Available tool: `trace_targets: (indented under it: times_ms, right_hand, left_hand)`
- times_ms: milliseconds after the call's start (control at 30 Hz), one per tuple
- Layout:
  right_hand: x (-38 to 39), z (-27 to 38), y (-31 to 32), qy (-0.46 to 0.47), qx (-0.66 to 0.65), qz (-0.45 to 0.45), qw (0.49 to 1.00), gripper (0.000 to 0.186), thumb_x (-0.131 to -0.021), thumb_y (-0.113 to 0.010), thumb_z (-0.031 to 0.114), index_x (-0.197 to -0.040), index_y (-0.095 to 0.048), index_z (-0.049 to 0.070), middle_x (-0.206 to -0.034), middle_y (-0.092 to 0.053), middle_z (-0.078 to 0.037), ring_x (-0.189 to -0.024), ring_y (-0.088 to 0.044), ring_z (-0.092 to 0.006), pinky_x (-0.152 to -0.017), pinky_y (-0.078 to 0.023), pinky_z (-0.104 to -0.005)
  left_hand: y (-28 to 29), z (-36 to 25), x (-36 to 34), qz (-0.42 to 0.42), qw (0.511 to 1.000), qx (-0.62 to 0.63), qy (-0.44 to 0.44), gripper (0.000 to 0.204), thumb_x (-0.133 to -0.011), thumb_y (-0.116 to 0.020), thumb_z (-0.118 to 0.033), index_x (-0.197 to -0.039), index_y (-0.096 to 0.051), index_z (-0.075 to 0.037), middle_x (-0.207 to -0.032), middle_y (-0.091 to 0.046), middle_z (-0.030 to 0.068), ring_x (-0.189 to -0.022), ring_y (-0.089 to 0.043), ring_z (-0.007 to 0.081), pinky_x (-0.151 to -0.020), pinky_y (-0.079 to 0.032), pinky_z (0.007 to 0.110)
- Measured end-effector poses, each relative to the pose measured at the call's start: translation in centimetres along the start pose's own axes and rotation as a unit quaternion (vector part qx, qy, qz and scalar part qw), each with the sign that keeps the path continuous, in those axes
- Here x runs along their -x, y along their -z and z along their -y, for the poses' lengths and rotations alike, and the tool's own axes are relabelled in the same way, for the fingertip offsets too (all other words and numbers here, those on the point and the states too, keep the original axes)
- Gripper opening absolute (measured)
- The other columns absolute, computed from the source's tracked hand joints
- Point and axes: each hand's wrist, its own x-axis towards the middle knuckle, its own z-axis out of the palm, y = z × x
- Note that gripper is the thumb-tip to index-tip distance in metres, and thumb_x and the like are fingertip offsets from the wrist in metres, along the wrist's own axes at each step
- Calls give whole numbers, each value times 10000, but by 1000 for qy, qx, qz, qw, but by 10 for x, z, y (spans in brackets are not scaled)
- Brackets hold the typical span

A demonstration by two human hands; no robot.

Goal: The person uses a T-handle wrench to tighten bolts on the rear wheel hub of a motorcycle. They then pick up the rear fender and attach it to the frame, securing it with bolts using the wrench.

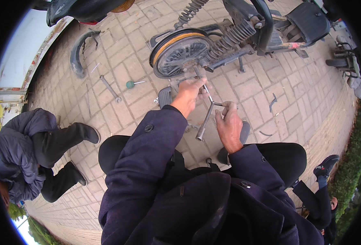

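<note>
Hands (230, 123) grip a Y-shaped wrench (206, 120) — partly hiding it.

Blur and covered parts around the wheel.
The left hand (192, 94) was smeared, its fingers covering part of the Y-shaped wrench (205, 123); whether the wrench's far end sat on a nut at the wheel (180, 57) could not be told. The right hand (230, 124) covered part of another arm. The rim cut off the person in the padded jacket (19, 139) and, above, some black bodywork (72, 10).
</note>
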Motion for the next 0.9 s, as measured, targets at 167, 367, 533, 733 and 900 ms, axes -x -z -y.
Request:
trace_targets:
  times_ms: [167,367,533,733,900]
  right_hand:
    - [-6,1,-17,163,48,-32,985,333,-913,-715,210,-1146,-565,25,-802,-602,-129,-674,-610,-359,-601,-478,-434]
    - [-20,2,-25,-232,-502,178,814,377,-1045,-529,435,-1024,-600,65,-658,-494,5,-516,-474,-147,-455,-373,-276]
    - [-30,0,-12,-384,-672,272,571,473,-1054,-462,522,-1016,-604,72,-636,-411,50,-496,-364,-78,-419,-272,-217]
    - [-13,4,6,-84,-169,109,976,311,-971,-642,324,-1052,-571,33,-742,-568,-69,-606,-576,-230,-503,-422,-373]
    - [-8,6,-8,141,9,6,990,298,-932,-691,193,-1144,-574,20,-711,-553,-110,-641,-598,-319,-611,-470,-439]
  left_hand:
    - [-2,0,1,-14,1000,13,3,199,-959,-700,-179,-1073,-673,-19,-953,-714,97,-773,-641,131,-721,-613,316]
    - [-2,-4,5,-3,999,41,15,177,-964,-694,-171,-1062,-668,-26,-988,-707,99,-765,-619,135,-718,-607,310]
    - [-4,-3,4,3,999,29,19,173,-966,-695,-179,-1056,-667,-34,-997,-702,92,-767,-641,146,-713,-611,310]
    - [-3,-2,2,-10,1000,1,10,177,-966,-694,-184,-1049,-668,-30,-957,-711,89,-766,-668,145,-685,-619,307]
    - [-4,-1,-1,-23,1000,0,16,183,-958,-704,-187,-1045,-671,-29,-929,-714,88,-756,-662,138,-677,-619,304]
